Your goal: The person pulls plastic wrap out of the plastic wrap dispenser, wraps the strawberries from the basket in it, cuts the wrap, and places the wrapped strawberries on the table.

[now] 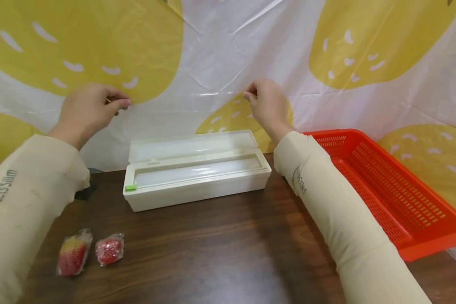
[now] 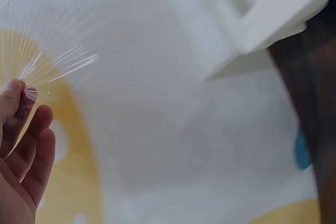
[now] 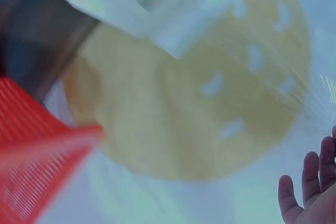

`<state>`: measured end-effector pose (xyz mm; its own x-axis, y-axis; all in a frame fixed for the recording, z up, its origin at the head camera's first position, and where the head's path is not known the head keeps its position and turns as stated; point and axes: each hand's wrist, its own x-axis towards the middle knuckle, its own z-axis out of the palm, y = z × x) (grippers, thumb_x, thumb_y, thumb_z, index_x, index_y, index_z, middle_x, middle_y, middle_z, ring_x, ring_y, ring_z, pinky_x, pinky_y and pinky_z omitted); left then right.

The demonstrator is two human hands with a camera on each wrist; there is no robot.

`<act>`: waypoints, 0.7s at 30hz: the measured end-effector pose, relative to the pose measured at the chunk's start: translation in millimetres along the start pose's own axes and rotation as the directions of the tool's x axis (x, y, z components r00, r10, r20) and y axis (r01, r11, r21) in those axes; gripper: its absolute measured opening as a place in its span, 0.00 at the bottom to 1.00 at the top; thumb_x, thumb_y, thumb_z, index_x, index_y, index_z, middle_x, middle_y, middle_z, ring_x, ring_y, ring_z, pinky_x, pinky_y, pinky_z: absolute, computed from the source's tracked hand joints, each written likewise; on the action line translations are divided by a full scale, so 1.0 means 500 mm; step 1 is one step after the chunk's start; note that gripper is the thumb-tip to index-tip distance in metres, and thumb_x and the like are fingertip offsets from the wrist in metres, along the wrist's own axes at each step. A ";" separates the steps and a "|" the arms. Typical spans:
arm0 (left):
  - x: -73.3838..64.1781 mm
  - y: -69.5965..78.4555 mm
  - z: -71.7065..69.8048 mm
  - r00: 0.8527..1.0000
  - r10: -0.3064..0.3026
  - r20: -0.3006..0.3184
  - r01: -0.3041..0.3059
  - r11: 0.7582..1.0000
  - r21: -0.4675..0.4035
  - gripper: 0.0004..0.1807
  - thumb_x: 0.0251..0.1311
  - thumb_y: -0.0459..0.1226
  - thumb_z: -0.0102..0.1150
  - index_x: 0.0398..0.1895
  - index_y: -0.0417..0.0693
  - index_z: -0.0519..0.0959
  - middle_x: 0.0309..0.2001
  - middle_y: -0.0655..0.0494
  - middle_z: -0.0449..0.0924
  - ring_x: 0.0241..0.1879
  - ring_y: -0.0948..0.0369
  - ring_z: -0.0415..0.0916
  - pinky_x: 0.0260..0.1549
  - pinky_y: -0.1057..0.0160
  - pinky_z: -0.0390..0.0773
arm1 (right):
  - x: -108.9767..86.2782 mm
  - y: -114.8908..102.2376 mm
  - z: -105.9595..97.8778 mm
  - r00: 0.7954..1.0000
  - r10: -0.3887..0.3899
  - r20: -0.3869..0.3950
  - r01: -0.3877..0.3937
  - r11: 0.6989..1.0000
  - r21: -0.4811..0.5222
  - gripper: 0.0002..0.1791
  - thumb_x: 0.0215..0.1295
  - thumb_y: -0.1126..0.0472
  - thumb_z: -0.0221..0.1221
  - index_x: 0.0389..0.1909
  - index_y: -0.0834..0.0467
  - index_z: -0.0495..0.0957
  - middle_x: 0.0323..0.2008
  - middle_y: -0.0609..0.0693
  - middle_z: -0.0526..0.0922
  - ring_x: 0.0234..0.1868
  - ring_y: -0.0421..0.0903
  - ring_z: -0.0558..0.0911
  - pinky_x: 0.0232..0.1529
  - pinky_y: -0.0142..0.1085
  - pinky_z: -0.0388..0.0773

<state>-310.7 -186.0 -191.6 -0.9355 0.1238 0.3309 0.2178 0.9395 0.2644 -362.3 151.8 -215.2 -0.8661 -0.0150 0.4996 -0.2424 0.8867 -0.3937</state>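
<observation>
Clear cling film is pinched at a corner between the thumb and forefinger of my left hand, creases fanning out from the grip. My right hand pinches the film's other side; in the right wrist view, faint creases run toward its fingertips. Between and below both hands, a white cling film dispenser box stands on the table with its lid raised. Inside lies the film roll, and a green slide cutter sits at the left end of its front edge.
Two small film-wrapped items, one red and yellow and one red, lie on the brown wood-grain table at front left. A red perforated basket stands at right. Behind hangs a white curtain with yellow shapes.
</observation>
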 end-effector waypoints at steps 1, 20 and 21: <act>0.005 0.003 -0.014 1.000 -0.009 -0.004 0.009 1.000 0.004 0.21 0.68 0.49 0.49 0.50 0.44 0.80 0.44 0.40 0.83 0.35 0.52 0.76 0.27 0.59 0.65 | 0.007 -0.007 -0.012 1.000 -0.001 -0.013 0.001 1.000 -0.010 0.12 0.66 0.50 0.57 0.38 0.54 0.82 0.38 0.49 0.84 0.41 0.47 0.80 0.44 0.41 0.75; 0.051 0.061 -0.183 0.961 -0.212 -0.176 0.163 0.952 -0.259 0.06 0.69 0.49 0.45 0.33 0.73 0.71 0.28 0.81 0.65 0.31 0.73 0.61 0.32 0.69 0.63 | 0.116 -0.116 -0.165 0.983 0.137 -0.121 -0.131 0.990 0.055 0.11 0.66 0.45 0.55 0.37 0.47 0.77 0.30 0.35 0.73 0.37 0.34 0.70 0.43 0.30 0.67; 0.047 0.060 -0.181 0.962 -0.202 -0.184 0.152 0.955 -0.253 0.06 0.69 0.49 0.45 0.36 0.70 0.73 0.28 0.81 0.65 0.31 0.73 0.61 0.31 0.69 0.63 | 0.113 -0.116 -0.165 0.985 0.123 -0.124 -0.116 0.992 0.057 0.10 0.67 0.46 0.55 0.36 0.47 0.76 0.30 0.36 0.71 0.37 0.34 0.69 0.43 0.30 0.66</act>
<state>-301.2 -184.0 -93.8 -0.8929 -0.1291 0.4313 0.1363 0.8355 0.5323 -361.0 137.8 -100.7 -0.8282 0.1516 0.5395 -0.1645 0.8544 -0.4928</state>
